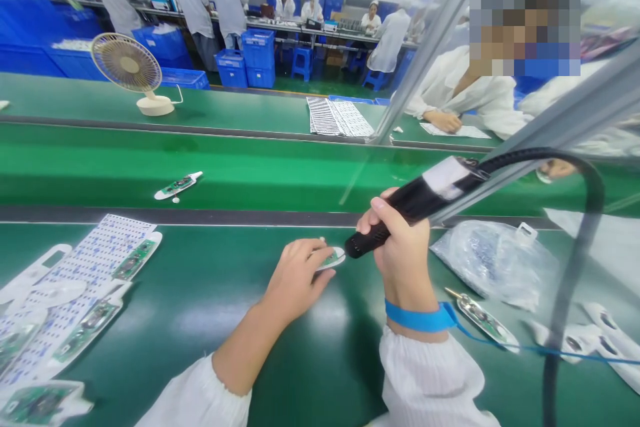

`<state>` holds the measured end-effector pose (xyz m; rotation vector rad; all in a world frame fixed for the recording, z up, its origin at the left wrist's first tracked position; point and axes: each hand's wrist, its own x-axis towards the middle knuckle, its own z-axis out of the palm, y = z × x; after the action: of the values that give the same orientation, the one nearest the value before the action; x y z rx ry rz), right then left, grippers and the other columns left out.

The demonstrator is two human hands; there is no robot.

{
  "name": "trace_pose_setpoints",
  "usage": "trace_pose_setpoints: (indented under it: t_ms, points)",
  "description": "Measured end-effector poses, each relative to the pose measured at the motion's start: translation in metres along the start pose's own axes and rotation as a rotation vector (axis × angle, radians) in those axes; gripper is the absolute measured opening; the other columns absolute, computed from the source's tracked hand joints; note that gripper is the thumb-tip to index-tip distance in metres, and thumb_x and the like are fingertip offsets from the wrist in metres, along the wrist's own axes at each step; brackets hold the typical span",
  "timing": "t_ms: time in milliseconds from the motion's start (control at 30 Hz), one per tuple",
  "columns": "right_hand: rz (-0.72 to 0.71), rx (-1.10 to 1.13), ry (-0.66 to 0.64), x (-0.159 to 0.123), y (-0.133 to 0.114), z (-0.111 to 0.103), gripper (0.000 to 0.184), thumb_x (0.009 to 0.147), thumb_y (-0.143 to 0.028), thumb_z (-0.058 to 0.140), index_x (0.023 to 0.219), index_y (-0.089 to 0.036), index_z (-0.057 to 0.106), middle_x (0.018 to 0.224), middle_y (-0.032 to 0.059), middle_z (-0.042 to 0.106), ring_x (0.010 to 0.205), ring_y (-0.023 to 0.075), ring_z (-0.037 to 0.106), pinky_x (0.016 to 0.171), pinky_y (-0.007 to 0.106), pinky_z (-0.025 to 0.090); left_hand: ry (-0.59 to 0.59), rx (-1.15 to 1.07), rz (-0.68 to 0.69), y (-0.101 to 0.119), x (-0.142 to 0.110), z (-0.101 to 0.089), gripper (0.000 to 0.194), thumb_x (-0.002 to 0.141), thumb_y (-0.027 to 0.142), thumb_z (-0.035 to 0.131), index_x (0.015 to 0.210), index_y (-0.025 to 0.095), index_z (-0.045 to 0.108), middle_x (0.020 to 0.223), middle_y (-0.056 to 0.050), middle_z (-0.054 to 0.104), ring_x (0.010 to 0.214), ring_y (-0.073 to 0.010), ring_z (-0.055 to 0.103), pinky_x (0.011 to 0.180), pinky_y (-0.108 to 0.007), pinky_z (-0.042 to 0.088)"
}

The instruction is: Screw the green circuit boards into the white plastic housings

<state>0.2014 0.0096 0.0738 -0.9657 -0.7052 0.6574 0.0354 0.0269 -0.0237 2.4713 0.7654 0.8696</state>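
Observation:
In my right hand is a black hot-air gun, a thick cylinder with a white label. The fingers are wrapped round its body, and its blunt tip points down and left. A small white casing half with a green circuit board lies just by that tip, on the green bench. My left hand grips this casing from the left, thumb on the near side and fingers across the top, hiding much of it. A blue wrist strap circles my right wrist.
Casings with boards and a dotted sheet lie left. A plastic bag, another board casing and white shells lie right. The tool's black hose loops there. One casing rests on the green belt; a co-worker sits opposite.

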Motion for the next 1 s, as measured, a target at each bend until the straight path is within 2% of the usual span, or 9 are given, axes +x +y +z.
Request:
trace_pose_setpoints:
  t_ms: [133,200,333,667,833,900,1000]
  points:
    - [0.037,0.063,-0.048,-0.0039,-0.0043,0.0072,0.024,0.075,-0.023,0.078,0.086,-0.021,0.057,0.053,-0.0074,0.053,0.042,0.0147,0.053,0.046,0.028,0.046,0.097,0.017,0.113,0.0015,0.001,0.0017,0.018,0.098,0.025,0.061,0.116,0.021,0.062,0.115,-0.008,0.07,0.109,-0.0252,0.061,0.092,-0.043,0.047]
    - [0.044,0.067,-0.058,-0.0047,-0.0052,0.0087,0.023,0.075,-0.023,0.078,0.087,-0.021,0.058,0.053,-0.0072,0.053,0.042,0.0145,0.053,0.046,0.028,0.046,0.136,0.019,0.122,0.0011,0.0016,0.0028,0.012,0.1,0.023,0.057,0.109,0.02,0.064,0.109,-0.006,0.072,0.105,-0.0233,0.062,0.09,-0.041,0.046]
    - [0.027,0.057,-0.068,-0.005,-0.0066,0.0092,0.022,0.075,-0.023,0.077,0.086,-0.021,0.058,0.052,-0.007,0.053,0.042,0.015,0.054,0.047,0.028,0.046,0.162,0.022,0.108,0.0005,0.0028,0.0022,0.011,0.101,0.022,0.055,0.103,0.02,0.065,0.102,-0.004,0.073,0.099,-0.022,0.063,0.088,-0.04,0.045]
    - [0.0,0.062,-0.097,-0.0077,-0.0086,0.0118,0.019,0.076,-0.021,0.075,0.086,-0.021,0.059,0.052,-0.0071,0.054,0.042,0.0149,0.054,0.046,0.028,0.047,0.144,0.001,0.07,0.0006,0.002,0.0016,0.014,0.102,0.024,0.054,0.096,0.019,0.065,0.099,-0.003,0.073,0.096,-0.0207,0.061,0.089,-0.039,0.043]
    - [-0.007,0.063,-0.124,-0.0082,-0.0064,0.011,0.018,0.077,-0.021,0.075,0.086,-0.022,0.059,0.054,-0.007,0.054,0.042,0.0147,0.054,0.045,0.028,0.046,0.07,-0.074,-0.027,0.0015,0.0023,0.0005,0.011,0.101,0.025,0.057,0.096,0.021,0.065,0.103,-0.003,0.073,0.099,-0.0206,0.062,0.089,-0.039,0.044]
    - [-0.025,0.039,-0.126,-0.008,-0.0043,0.0097,0.019,0.078,-0.022,0.076,0.086,-0.022,0.06,0.054,-0.007,0.054,0.042,0.0147,0.054,0.046,0.028,0.046,0.035,-0.065,-0.075,0.0016,0.0028,-0.001,0.009,0.097,0.029,0.063,0.102,0.022,0.065,0.109,-0.004,0.072,0.103,-0.023,0.062,0.09,-0.04,0.044]
    - [-0.068,-0.045,-0.096,-0.0074,-0.0007,0.008,0.02,0.077,-0.022,0.078,0.086,-0.022,0.06,0.055,-0.0066,0.055,0.044,0.0153,0.054,0.048,0.03,0.046,0.0,-0.012,-0.157,0.0,0.0028,-0.003,0.035,0.088,0.034,0.074,0.119,0.022,0.062,0.119,-0.008,0.069,0.11,-0.0281,0.061,0.093,-0.044,0.045]
